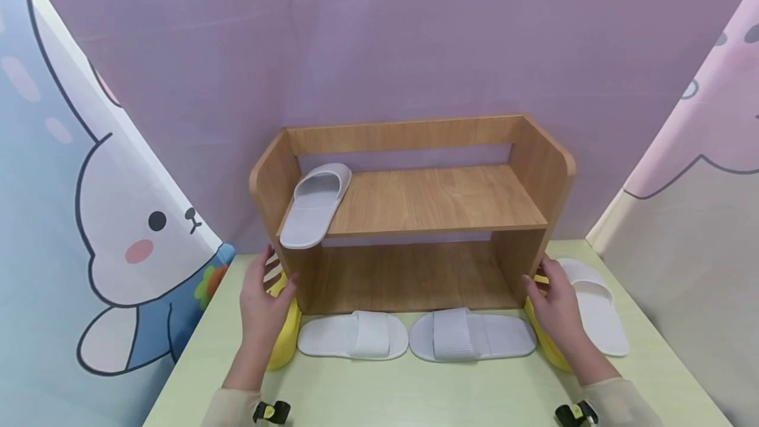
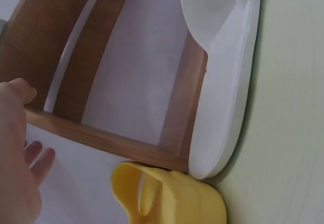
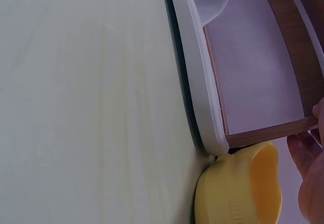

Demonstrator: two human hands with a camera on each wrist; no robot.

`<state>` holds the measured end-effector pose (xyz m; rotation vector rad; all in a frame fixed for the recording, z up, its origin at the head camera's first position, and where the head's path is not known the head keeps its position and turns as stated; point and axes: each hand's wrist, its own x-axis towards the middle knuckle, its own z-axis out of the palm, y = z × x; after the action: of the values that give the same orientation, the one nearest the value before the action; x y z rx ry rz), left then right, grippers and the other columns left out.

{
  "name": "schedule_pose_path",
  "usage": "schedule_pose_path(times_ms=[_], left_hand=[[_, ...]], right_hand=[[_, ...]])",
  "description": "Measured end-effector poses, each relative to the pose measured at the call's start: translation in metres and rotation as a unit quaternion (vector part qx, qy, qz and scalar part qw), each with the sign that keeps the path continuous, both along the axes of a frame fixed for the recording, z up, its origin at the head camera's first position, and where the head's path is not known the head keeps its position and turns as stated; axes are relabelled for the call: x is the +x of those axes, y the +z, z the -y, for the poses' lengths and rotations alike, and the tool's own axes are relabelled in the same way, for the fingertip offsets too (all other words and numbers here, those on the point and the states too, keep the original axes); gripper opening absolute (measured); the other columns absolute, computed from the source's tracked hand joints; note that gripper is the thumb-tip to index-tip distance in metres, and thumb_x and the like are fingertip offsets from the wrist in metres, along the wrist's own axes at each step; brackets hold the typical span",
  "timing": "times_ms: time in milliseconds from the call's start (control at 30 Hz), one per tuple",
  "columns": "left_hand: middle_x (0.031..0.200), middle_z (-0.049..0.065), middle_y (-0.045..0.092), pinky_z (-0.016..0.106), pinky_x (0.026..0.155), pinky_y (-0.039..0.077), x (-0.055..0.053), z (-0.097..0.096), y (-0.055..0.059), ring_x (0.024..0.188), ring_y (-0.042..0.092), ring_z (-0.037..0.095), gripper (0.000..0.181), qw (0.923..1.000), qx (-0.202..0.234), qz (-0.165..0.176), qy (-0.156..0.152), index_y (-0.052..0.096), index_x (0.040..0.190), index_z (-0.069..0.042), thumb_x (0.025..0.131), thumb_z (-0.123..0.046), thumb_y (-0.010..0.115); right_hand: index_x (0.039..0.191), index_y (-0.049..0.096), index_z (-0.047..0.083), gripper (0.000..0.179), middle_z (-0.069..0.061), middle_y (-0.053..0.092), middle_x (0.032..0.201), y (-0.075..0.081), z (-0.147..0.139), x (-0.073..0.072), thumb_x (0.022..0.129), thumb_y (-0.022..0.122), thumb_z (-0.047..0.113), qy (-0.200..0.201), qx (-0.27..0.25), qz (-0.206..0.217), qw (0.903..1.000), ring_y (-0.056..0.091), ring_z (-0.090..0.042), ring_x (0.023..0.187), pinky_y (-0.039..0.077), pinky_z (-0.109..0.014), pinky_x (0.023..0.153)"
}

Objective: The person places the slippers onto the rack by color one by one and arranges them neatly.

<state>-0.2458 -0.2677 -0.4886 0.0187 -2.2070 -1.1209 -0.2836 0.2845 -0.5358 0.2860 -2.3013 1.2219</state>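
Centrally in the head view, a wooden shelf is seen upright, its long axis set left to right across the frame and nearly level, its open front turned towards the bottom edge. Its left side panel is gripped by the left hand, with the thumb at the front edge and the fingers bent round the outside; its right side panel is held likewise between thumb and fingers by the right hand.

At the left end of the upper board, a grey slipper is placed with its toe pointed to the top of the frame, slightly rightwards. Just in front of the shelf, a white slipper and a second grey slipper are laid lengthwise in one line, toes facing each other. Beside the panels, two yellow slippers are partly covered by the hands. At right, another white slipper is slanted on the pale table, its toe pointed to the upper left.
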Motion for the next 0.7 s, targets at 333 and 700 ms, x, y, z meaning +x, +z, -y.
schedule_pose_path(times_ms=[333,700], left_hand=[[0.154,0.010,0.062,0.047,0.102,0.062,-0.006,0.006,-0.012,0.133,0.068,0.037,0.065,0.9985,0.038,0.036,-0.016,0.056,0.160,-0.015,0.101,-0.017,0.083],[0.149,0.009,0.065,0.037,0.098,0.063,-0.011,0.007,-0.017,0.132,0.068,0.033,0.060,0.9945,0.065,0.081,-0.014,0.059,0.157,-0.015,0.102,-0.023,0.083]], right_hand=[[0.166,0.046,0.007,0.067,-0.021,0.060,0.139,-0.002,-0.002,-0.002,0.104,0.070,-0.004,-0.005,0.016,0.001,0.9999,0.063,-0.040,0.122,0.044,0.002,0.090],[0.166,0.045,0.007,0.067,-0.021,0.060,0.138,0.000,-0.001,-0.002,0.105,0.069,-0.003,0.000,0.017,0.003,0.9999,0.063,-0.041,0.121,0.045,0.001,0.089]])
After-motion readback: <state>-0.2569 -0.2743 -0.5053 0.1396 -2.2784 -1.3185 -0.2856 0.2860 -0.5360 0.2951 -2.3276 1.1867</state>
